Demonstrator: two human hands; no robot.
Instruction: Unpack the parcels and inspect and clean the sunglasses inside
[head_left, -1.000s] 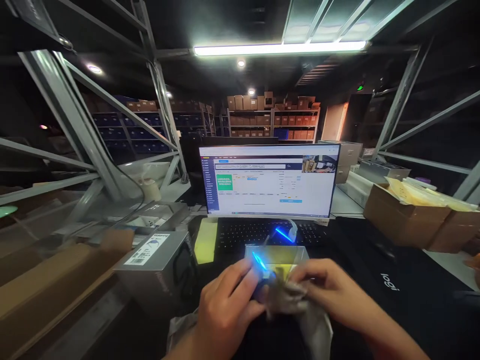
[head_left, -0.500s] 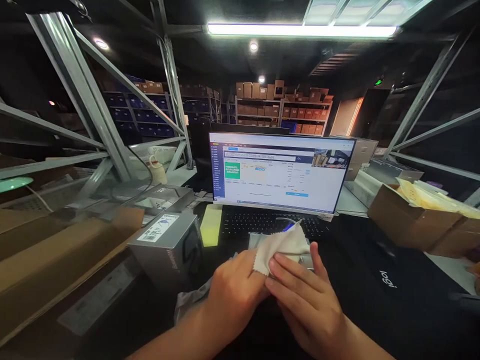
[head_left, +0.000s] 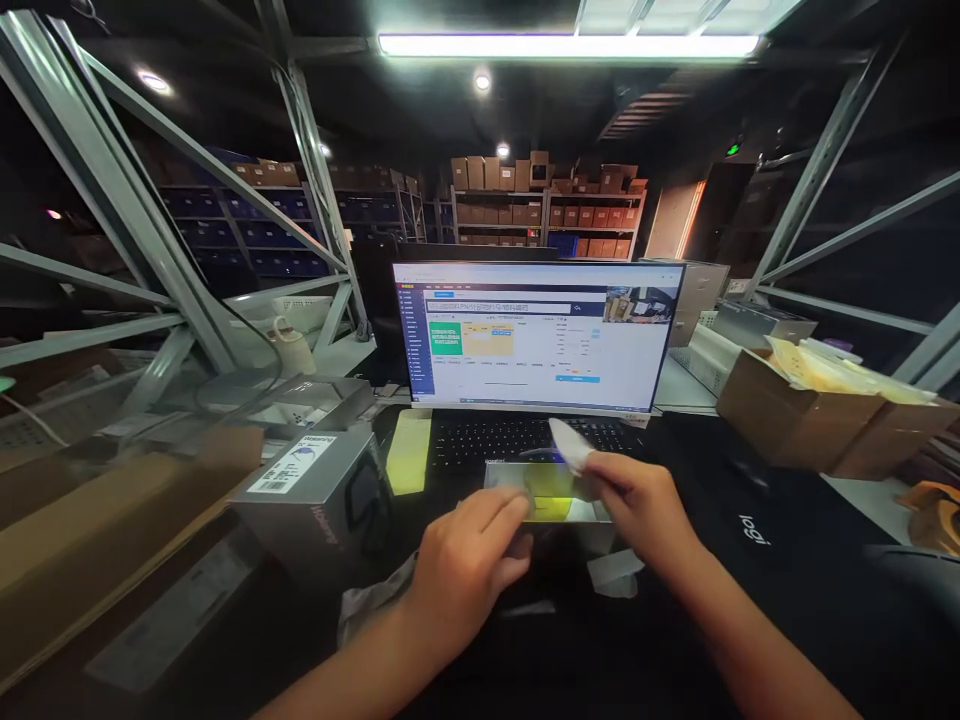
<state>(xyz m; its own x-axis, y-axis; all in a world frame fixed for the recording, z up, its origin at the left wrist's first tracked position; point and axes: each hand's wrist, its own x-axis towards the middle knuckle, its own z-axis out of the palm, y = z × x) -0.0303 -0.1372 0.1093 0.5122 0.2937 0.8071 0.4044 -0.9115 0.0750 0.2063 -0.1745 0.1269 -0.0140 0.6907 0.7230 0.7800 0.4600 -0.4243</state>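
In the head view, my right hand (head_left: 641, 500) pinches a white cleaning cloth (head_left: 570, 445), which sticks up toward the keyboard. My left hand (head_left: 469, 550) is closed with thumb and fingertips drawn together; what lies between them, if anything, I cannot make out. Just beyond both hands is a shiny flat case (head_left: 499, 475) with a bright yellow patch inside, partly covered by my left fingertips. Small translucent scraps (head_left: 616, 572) lie on the black mat below my right hand. Crumpled grey plastic (head_left: 367, 610) shows beside my left wrist.
A monitor (head_left: 536, 340) stands behind a black keyboard (head_left: 472, 440). Left of them are a yellow paper pad (head_left: 409, 450), a grey product box (head_left: 307, 510) and a long cardboard box (head_left: 112, 510). At right are a carton of yellow packets (head_left: 795, 410) and a dark mouse (head_left: 750, 472).
My hands, earlier together on the cloth, have moved apart. The right hand has carried the cloth off to the right, uncovering the shiny case. The camera view has shifted slightly.
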